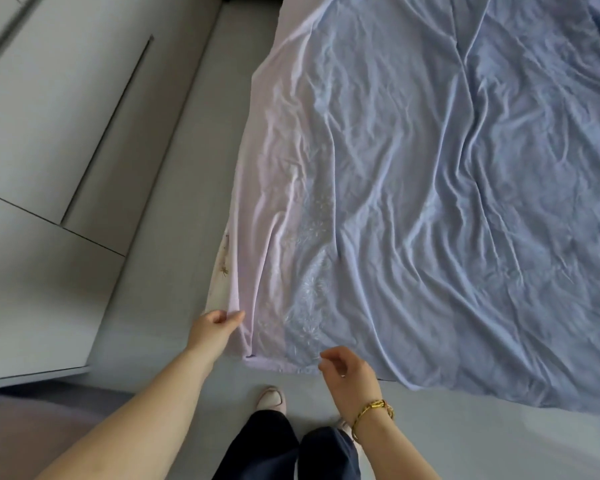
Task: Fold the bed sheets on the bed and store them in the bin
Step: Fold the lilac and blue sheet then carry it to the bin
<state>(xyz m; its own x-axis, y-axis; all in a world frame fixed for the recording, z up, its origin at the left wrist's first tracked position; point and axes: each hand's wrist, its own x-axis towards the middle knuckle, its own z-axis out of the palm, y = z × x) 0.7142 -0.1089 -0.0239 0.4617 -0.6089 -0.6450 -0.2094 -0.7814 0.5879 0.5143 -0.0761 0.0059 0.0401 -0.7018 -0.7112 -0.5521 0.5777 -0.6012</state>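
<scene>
Left hand [212, 328] pinches the pale pink side edge of the bed sheet [430, 202] between thumb and fingers, at the sheet's near left corner. Right hand [347, 373], a gold bracelet [374, 410] on its wrist, hangs at the near hem with fingers loosely curled, thumb and forefinger parted and gripping nothing; whether it touches the cloth cannot be told. The two hands are apart, with a short stretch of hem between them.

From that hem the sheet spreads away across the bed, filling the right and upper part of the view. It is lilac-blue and heavily creased, with long wrinkles running away from the hem. A pink band runs down its left side, edged by a strip of white floral embroidery [309, 282]. A cream, flower-printed fabric [222, 265] peeks out beneath the pink edge.

Below the hands are dark trousers [257, 445] and a pale slipper [272, 398] on a grey floor [187, 202]. Pale cabinet doors [49, 116] stand at left.
</scene>
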